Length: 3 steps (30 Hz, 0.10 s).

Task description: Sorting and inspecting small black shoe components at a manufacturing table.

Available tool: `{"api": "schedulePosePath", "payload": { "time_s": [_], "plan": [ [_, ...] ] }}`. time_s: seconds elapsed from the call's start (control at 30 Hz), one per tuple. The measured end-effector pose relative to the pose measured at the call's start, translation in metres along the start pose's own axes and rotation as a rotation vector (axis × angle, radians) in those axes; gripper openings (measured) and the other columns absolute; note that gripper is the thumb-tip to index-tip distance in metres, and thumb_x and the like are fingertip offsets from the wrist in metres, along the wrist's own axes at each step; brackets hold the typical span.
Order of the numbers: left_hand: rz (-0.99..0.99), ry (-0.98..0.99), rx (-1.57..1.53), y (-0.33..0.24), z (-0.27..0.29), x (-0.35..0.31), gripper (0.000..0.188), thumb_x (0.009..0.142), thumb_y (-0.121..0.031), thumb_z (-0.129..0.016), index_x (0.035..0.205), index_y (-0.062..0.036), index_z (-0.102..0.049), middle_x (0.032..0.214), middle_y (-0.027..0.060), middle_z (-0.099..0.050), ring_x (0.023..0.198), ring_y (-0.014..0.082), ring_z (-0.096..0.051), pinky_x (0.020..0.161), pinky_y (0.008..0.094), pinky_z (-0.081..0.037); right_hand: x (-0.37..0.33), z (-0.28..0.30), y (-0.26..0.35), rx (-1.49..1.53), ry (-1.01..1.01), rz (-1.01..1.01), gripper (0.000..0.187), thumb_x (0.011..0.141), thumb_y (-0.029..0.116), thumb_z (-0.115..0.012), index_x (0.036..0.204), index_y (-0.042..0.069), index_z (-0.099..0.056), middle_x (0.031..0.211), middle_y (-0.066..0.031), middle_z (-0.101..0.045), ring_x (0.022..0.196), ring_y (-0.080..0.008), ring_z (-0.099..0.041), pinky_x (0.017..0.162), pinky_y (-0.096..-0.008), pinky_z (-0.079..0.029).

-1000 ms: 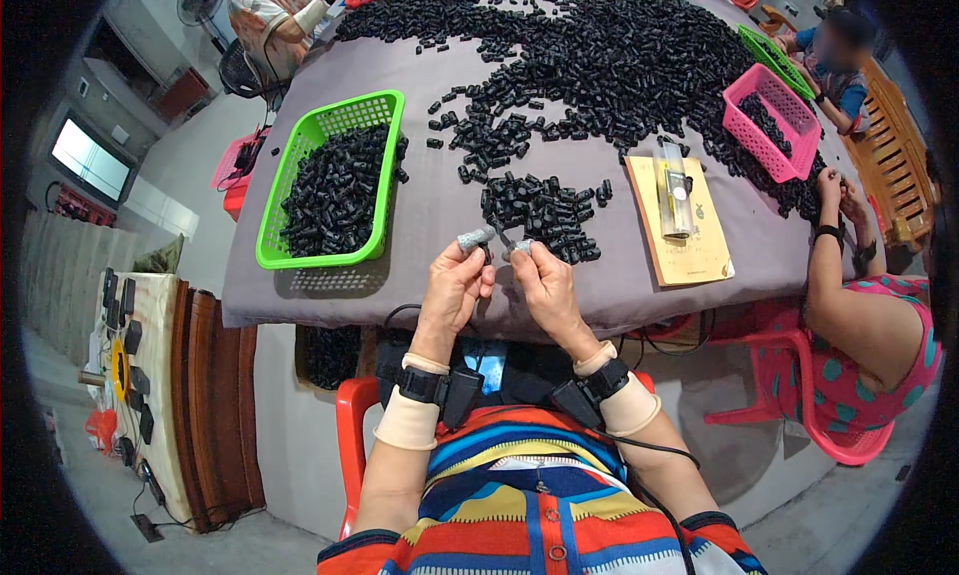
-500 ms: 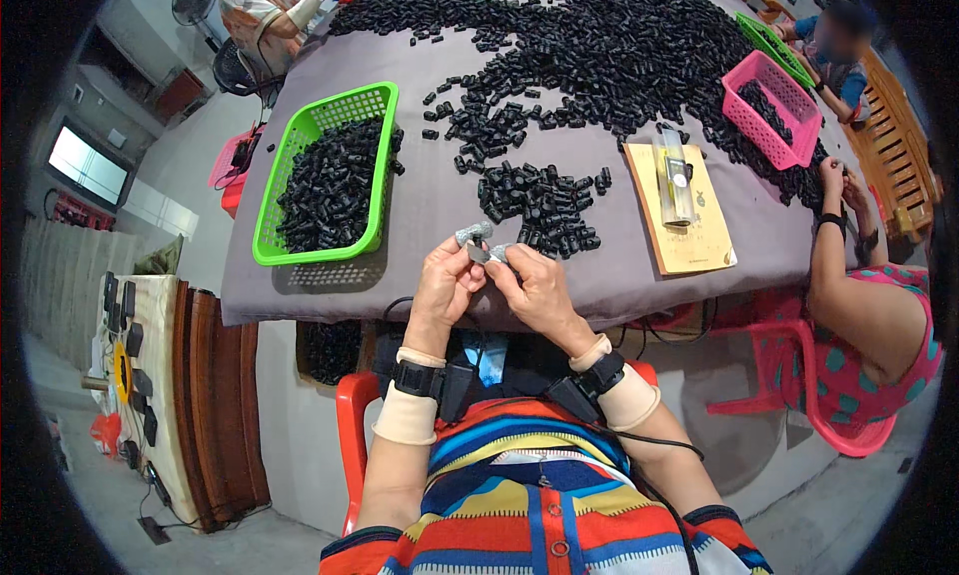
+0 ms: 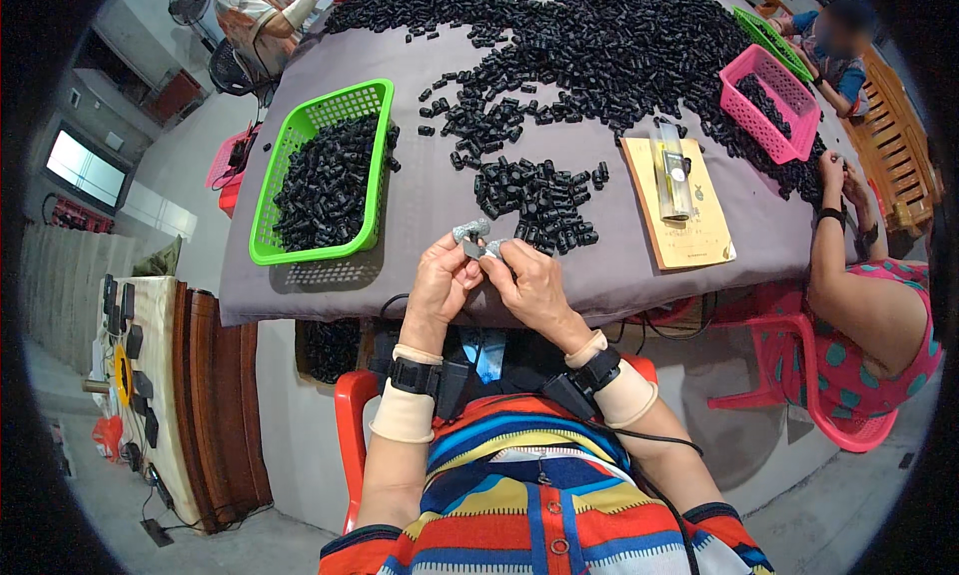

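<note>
At the table's near edge, my left hand [image 3: 440,277] pinches a small dark piece [image 3: 472,247] between thumb and fingers. My right hand [image 3: 531,283] meets it from the other side, its thumb and forefinger closed at the same piece. Grey wrappings cover a fingertip on each hand. The piece's exact kind is too small to make out. Just beyond my fingers lies a cluster of short black cylindrical parts [image 3: 539,200]. A green basket [image 3: 262,237] heaped with similar black parts stands to the left.
A large pile of black parts [image 3: 599,50] spreads over the grey-clothed table [image 3: 420,175]. A yellow notebook [image 3: 704,245] with a clear plastic case [image 3: 673,200] on it lies to the right. Beyond are a pink basket [image 3: 744,110] and a green basket [image 3: 764,30]. Other people sit around the table.
Both hands remain together at nearly the same spot, with the fingers and the small dark piece slightly turned. The whole view has shifted a little.
</note>
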<state>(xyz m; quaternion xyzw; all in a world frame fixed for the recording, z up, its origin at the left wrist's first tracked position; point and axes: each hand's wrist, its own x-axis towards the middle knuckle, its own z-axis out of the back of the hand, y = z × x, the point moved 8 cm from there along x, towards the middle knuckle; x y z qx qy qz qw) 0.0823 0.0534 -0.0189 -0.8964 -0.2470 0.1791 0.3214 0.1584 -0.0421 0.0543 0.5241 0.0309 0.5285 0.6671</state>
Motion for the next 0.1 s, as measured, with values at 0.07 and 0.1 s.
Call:
{"api": "schedulePosePath", "payload": {
  "time_s": [0.07,0.1],
  "plan": [
    [0.004,0.000,0.002,-0.0001,-0.0007,-0.0003,0.028,0.086,-0.006,-0.053,0.113,0.0005,-0.052,0.086,0.0052,-0.059,0.058,0.0061,-0.049,0.047,0.0180,-0.039,0.0004,-0.0008,0.0002,-0.016,0.016,-0.007,0.018,0.082,0.019,-0.059,0.074,0.004,-0.054,0.067,-0.0111,-0.054,0.059,-0.0301,-0.056,0.048,-0.0384,-0.043],
    [0.008,-0.001,0.004,-0.0005,-0.0012,-0.0005,0.028,0.086,-0.006,-0.053,0.114,0.0003,-0.052,0.087,0.0055,-0.059,0.058,0.0063,-0.049,0.047,0.0182,-0.039,0.0004,-0.0006,0.0009,-0.020,0.019,-0.012,0.018,0.082,0.019,-0.059,0.074,0.004,-0.054,0.068,-0.0112,-0.054,0.060,-0.0302,-0.056,0.049,-0.0383,-0.043]
  ]
}}
